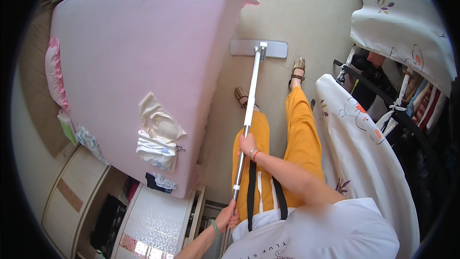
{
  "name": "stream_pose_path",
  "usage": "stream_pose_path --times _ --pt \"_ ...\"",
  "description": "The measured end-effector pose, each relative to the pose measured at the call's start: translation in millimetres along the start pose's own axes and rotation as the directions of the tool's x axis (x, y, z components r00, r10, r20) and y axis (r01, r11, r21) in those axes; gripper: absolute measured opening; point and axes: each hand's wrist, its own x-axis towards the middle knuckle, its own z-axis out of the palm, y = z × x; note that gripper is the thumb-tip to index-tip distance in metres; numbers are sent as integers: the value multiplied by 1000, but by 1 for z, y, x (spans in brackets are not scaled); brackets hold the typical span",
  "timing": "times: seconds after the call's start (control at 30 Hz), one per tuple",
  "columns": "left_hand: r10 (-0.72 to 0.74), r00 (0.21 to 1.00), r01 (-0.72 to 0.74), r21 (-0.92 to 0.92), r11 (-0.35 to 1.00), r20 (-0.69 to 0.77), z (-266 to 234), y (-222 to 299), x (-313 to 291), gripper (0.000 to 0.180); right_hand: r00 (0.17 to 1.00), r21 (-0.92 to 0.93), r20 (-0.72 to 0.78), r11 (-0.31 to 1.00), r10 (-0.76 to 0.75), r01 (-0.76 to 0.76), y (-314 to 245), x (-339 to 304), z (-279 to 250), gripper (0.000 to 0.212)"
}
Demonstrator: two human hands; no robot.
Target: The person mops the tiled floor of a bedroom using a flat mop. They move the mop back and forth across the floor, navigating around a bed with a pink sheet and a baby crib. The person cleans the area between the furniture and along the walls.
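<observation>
A flat mop (252, 88) slants away from my body, its long handle white in the upper part and silver below. Its wide grey mop head (274, 49) lies flat on the floor beyond my feet, close to the bed's edge. My right hand (247, 144), with a bracelet and a red cord at the wrist, is wrapped round the middle of the handle. Lower down, near my waist, my left hand (227, 217) closes round the silver end of the same handle. A green bangle sits on that wrist.
On the left stands a bed with a pink sheet (143, 38), with white clothes (160, 120) on it. Cabinets (155, 216) stand beside the bed. To the right, a patterned white cover (364, 148) hangs on a clothes rack (376, 88). Beige floor (306, 9) runs between them.
</observation>
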Motion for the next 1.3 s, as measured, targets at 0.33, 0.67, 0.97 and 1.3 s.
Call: stream_pose_path --times 0.33,0.67,0.97,1.3 --pt "-38 999 42 117 992 -37 -2 -6 -11 51 996 -6 74 999 43 -43 13 -13 -4 22" --pt "221 973 -230 397 889 67 201 215 40 54 969 -22 -88 973 -230 229 -267 85 -180 23" --pt "291 938 -344 404 847 188 318 282 57 53 939 -58 -205 961 -276 269 -375 101 -279 26" --pt "220 975 -193 438 878 -11 164 150 44 49 976 155 -163 974 -143 168 -177 68 -177 26"
